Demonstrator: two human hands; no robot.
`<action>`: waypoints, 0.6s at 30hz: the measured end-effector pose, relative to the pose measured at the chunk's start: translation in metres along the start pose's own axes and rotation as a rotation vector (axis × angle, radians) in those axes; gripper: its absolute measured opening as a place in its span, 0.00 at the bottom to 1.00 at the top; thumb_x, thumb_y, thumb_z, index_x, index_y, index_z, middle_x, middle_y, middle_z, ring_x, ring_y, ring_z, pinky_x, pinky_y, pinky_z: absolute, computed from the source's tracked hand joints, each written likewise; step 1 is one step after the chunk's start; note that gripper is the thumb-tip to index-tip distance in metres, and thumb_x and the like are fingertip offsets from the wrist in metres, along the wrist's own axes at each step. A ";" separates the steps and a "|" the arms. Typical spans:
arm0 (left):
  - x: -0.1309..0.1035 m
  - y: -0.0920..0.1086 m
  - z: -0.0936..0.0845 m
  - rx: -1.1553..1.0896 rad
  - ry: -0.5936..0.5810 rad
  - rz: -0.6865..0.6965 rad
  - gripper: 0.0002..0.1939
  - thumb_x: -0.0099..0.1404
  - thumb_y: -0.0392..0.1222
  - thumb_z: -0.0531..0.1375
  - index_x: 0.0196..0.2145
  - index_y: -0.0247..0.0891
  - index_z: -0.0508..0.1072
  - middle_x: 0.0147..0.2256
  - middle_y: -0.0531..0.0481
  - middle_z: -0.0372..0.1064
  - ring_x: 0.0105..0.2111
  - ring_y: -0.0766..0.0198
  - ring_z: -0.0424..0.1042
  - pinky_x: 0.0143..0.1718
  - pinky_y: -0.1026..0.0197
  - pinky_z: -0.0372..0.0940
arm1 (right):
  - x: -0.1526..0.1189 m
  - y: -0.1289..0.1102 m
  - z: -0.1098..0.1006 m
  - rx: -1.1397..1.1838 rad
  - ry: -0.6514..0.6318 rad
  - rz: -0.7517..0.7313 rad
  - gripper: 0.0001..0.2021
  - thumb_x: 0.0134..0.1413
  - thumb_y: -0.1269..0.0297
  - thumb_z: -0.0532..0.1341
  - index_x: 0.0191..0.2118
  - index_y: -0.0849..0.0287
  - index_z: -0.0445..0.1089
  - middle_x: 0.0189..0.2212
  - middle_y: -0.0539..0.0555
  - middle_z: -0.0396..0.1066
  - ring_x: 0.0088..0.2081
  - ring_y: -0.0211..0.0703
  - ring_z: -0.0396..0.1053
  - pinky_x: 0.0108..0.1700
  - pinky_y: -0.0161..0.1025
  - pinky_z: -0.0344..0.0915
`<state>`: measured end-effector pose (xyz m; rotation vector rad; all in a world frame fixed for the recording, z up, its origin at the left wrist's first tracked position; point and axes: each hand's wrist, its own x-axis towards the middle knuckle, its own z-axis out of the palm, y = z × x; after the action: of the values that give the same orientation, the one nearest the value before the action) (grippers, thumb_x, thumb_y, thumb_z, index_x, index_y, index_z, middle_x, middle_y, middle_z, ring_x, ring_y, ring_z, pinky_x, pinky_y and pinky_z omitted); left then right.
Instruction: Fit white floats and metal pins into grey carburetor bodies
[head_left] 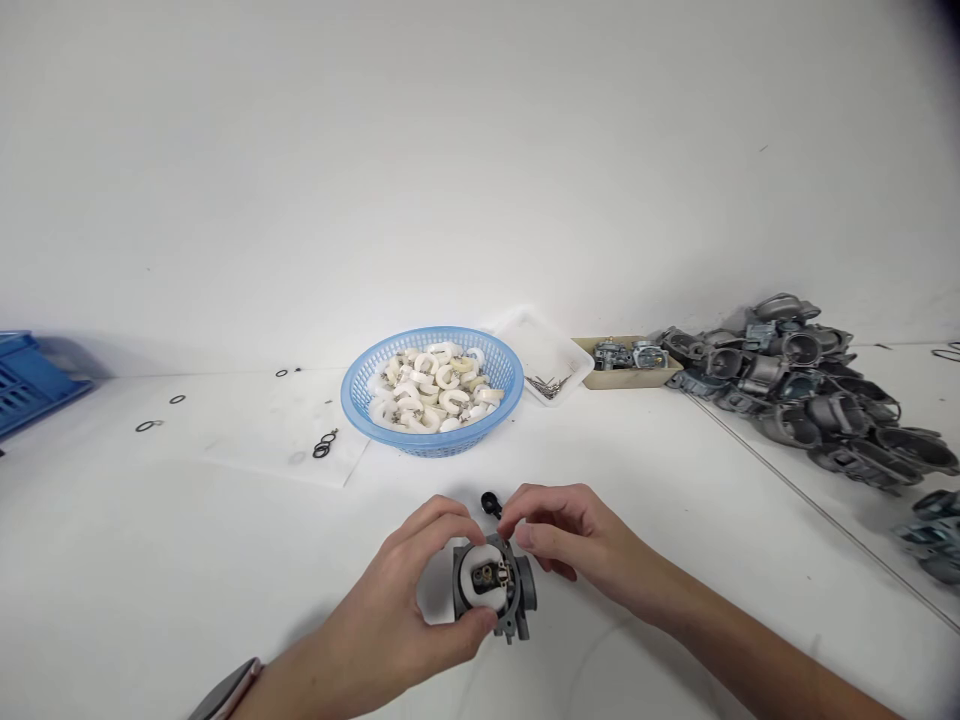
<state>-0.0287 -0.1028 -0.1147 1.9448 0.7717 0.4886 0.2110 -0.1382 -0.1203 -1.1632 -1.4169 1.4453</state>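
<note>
Head view: a white ring point(466, 579) inside a metal part point(527, 585) is pinched by the left hand point(394, 600); the grip of the curled right hand point(585, 530), just beside, cannot be told. Beyond are seen a black piece point(490, 503), blue basket point(435, 440), white tray point(551, 345), tan tray point(630, 379) and heaped parts point(836, 412), on a white table point(637, 450) backed by a wall point(450, 150).

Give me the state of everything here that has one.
Metal housing: open side up
White C-shaped piece: sitting in the housing
Left hand: fingertips at the piece's edges
Right hand: fingers bent, grip unclear
Blue basket: holding white pieces
White tray: holding thin pins
Tan box: holding metal parts
Metal castings: piled up
</note>
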 end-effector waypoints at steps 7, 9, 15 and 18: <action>-0.001 0.000 -0.001 -0.002 -0.006 -0.012 0.17 0.61 0.34 0.63 0.47 0.48 0.69 0.49 0.51 0.65 0.45 0.59 0.68 0.49 0.58 0.65 | 0.001 0.001 0.000 0.001 -0.007 0.011 0.12 0.61 0.54 0.66 0.40 0.59 0.80 0.34 0.52 0.71 0.26 0.33 0.59 0.28 0.35 0.56; 0.000 -0.001 -0.001 0.001 -0.008 -0.009 0.17 0.61 0.34 0.63 0.47 0.48 0.69 0.49 0.51 0.64 0.46 0.59 0.67 0.49 0.58 0.65 | 0.000 0.001 0.000 -0.005 -0.005 0.014 0.13 0.62 0.54 0.66 0.40 0.59 0.80 0.34 0.52 0.71 0.26 0.33 0.59 0.28 0.35 0.56; 0.000 -0.001 0.000 -0.010 -0.014 0.009 0.17 0.61 0.33 0.64 0.47 0.48 0.69 0.48 0.52 0.64 0.45 0.60 0.67 0.48 0.59 0.64 | -0.001 0.002 0.000 0.002 -0.012 0.015 0.13 0.61 0.54 0.66 0.40 0.59 0.80 0.33 0.52 0.71 0.25 0.33 0.59 0.28 0.35 0.55; 0.001 0.000 0.000 -0.009 -0.010 0.012 0.17 0.61 0.32 0.63 0.46 0.47 0.69 0.48 0.52 0.65 0.45 0.60 0.67 0.47 0.59 0.64 | -0.002 0.002 0.000 0.007 -0.013 0.019 0.13 0.61 0.54 0.66 0.40 0.60 0.80 0.34 0.53 0.72 0.26 0.33 0.59 0.28 0.35 0.55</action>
<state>-0.0286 -0.1021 -0.1148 1.9431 0.7503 0.4884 0.2116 -0.1400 -0.1225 -1.1669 -1.4119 1.4724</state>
